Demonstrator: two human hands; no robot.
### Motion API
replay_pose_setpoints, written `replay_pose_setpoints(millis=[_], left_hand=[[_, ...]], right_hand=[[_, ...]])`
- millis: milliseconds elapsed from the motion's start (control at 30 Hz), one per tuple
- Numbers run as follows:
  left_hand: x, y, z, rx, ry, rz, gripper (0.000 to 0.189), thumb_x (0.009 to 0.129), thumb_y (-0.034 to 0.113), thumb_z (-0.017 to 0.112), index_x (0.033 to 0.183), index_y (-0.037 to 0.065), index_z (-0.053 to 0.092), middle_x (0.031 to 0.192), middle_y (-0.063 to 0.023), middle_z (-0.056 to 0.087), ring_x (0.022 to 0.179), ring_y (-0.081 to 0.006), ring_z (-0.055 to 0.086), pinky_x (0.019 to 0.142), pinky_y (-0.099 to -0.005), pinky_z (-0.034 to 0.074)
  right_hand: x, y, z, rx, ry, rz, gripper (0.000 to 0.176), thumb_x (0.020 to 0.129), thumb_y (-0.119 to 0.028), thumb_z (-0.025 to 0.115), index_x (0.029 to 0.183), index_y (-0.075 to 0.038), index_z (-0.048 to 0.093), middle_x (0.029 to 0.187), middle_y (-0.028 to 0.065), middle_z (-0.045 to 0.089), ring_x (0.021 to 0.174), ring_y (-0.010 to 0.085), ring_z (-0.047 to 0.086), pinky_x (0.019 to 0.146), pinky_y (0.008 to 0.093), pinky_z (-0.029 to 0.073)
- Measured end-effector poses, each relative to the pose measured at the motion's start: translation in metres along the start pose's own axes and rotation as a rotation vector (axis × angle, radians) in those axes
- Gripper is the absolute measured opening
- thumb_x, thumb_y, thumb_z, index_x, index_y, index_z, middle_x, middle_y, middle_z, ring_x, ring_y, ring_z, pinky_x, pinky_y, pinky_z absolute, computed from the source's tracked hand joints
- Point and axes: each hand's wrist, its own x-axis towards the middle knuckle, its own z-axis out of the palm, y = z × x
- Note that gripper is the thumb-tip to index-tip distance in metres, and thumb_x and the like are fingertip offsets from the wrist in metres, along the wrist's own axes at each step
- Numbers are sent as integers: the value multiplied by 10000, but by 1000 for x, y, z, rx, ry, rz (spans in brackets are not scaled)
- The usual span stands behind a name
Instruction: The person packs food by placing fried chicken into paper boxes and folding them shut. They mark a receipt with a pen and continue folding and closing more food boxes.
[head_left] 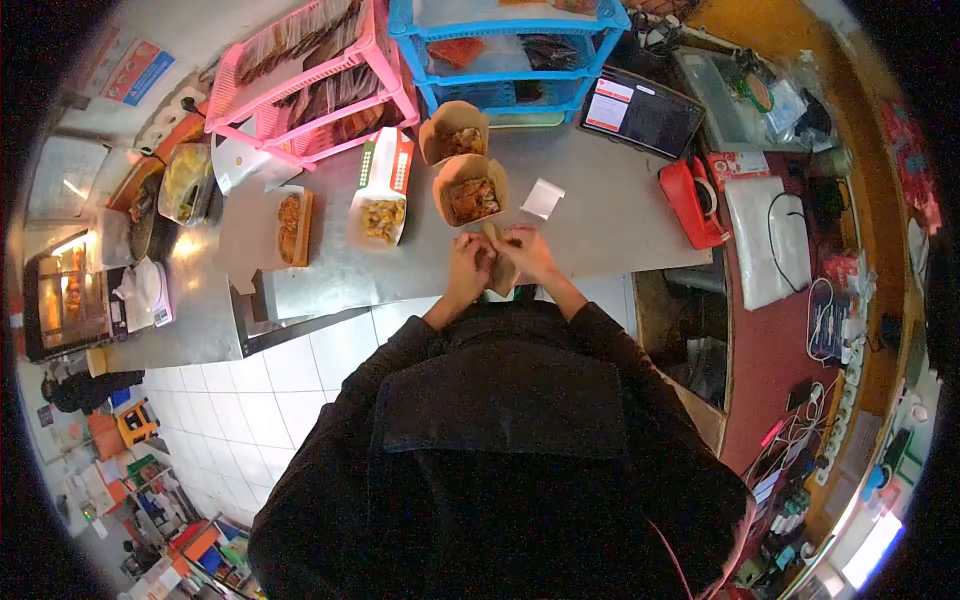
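Both my hands are at the front edge of the metal counter (330, 262). My left hand (470, 268) is closed on a brown paper box (503, 278), and my right hand (530, 252) is closed on the same box from the other side. Just beyond them stands an open brown box of food (471, 191), with a second food box (456, 136) behind it. A small white paper (543, 198) lies right of these boxes. To the left are an open patterned box (384, 190) of food and another open box (294, 228) holding a browned piece.
Pink racks (310, 90) and blue racks (510, 60) stand along the back. A tablet (641, 112) leans at the back right, near a red case (692, 203). On the right side lies a clear plastic packet (765, 240). A lit oven (68, 295) is at far left.
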Motion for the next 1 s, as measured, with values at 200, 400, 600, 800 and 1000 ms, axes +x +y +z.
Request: replay_pose_setpoints(millis=[200,400,600,800,1000], left_hand=[[-4,4,0,48,43,46,87,740,26,613,817,39,574,981,-107,538,937,-330,481,793,-401,381],[-5,13,5,160,-16,190,125,815,132,561,891,34,574,1065,-92,543,969,-296,502,806,-423,364],[4,33,47,92,-169,300,125,827,123,534,918,46,575,1070,-85,527,1012,-296,486,857,-438,346],[36,49,118,-40,-354,321,133,832,137,525,936,70,575,1104,-81,510,1078,-302,441,892,-463,331],[76,56,176,-116,-369,314,88,764,114,636,837,65,632,1084,-84,511,1036,-318,437,915,-444,344]], right_hand=[[-7,5,16,-151,173,-30,245,704,-271,702,868,-89,696,1020,193,597,949,340,563,843,421,455],[-23,15,21,-97,433,-118,197,684,-218,697,778,-46,690,987,190,607,970,358,533,849,423,439],[-58,1,-26,69,643,84,152,699,-180,684,723,-30,675,849,173,636,937,355,537,823,425,438],[-61,50,-79,18,766,185,160,727,-169,665,732,-9,656,820,181,634,895,356,542,811,411,444],[-47,122,-206,-333,1028,-78,376,769,-137,622,1105,-27,494,1148,216,497,993,375,499,855,453,421]])
